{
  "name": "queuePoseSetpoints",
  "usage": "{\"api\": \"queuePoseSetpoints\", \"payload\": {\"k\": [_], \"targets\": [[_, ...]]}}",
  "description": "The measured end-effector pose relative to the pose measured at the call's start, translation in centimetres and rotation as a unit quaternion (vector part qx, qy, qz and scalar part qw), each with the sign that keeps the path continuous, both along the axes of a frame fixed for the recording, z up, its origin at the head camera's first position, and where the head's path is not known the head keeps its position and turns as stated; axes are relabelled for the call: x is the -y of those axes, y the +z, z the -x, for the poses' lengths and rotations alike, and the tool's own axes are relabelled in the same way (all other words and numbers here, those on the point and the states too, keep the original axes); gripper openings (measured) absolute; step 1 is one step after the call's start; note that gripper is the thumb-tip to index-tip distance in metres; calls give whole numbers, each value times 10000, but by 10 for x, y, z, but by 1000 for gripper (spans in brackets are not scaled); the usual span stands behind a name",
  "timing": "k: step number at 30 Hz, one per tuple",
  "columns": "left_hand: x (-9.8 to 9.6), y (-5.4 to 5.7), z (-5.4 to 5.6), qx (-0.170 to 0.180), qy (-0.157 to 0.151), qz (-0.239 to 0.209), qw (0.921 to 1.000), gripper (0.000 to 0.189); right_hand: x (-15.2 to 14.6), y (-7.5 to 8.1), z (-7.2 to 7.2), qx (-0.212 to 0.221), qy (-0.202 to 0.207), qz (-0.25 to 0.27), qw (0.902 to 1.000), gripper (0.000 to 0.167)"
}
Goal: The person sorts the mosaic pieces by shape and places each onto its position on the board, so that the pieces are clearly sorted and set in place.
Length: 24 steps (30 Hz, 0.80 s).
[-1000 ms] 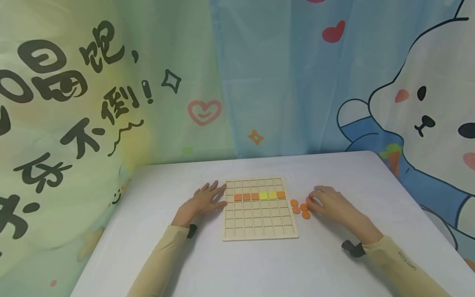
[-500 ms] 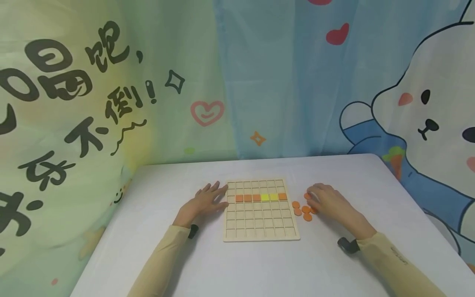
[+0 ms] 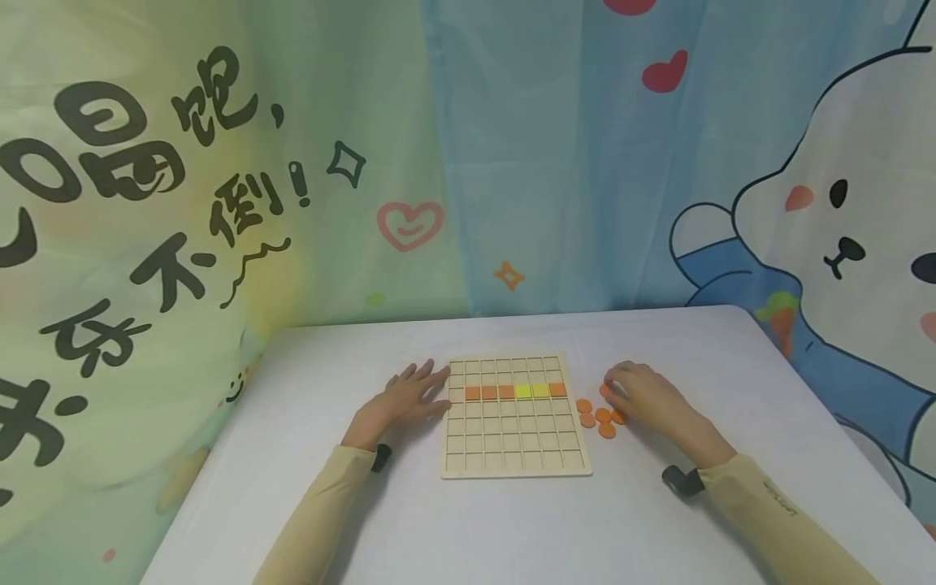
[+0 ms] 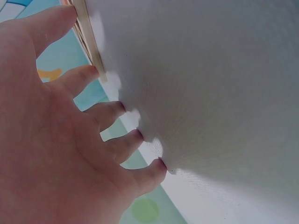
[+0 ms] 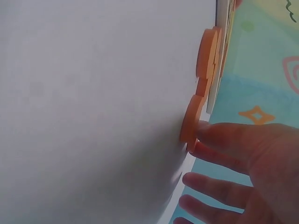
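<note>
A pale wooden grid board (image 3: 515,443) lies on the white table. Across one of its rows run several orange square tiles (image 3: 489,393) and two yellow tiles (image 3: 530,392). My left hand (image 3: 400,401) spreads its fingers at the board's left side; in the left wrist view, thumb and index fingertips meet the board's edge (image 4: 88,42). Right of the board, my right hand (image 3: 647,398) pinches an orange disc (image 3: 605,390) between thumb and index finger. Under and beside that hand lie more orange discs (image 3: 603,415), one standing out nearest in the right wrist view (image 5: 191,121).
The white table (image 3: 366,520) ends at a back edge against a printed curtain (image 3: 526,203) with a cartoon bear and lettering. Dark camera mounts (image 3: 682,483) sit at both wrists. The sleeves are beige.
My right hand has shifted slightly away and left with the disc at its fingertips, uncovering another orange disc beneath. The left hand stays at the board. The head view has tilted a little.
</note>
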<state>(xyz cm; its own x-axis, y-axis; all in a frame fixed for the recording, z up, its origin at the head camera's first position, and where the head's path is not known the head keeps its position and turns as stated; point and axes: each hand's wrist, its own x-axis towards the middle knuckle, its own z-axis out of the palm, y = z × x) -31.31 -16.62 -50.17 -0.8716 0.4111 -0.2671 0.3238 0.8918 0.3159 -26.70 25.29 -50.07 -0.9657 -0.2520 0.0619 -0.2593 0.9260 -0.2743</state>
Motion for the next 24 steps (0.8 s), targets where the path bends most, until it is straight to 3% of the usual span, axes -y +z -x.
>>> {"api": "queuePoseSetpoints", "payload": {"k": [24], "targets": [[0,3,-1,28,-43,-124,9999,72,14,16,1,237,-70,9,9997,25]]}}
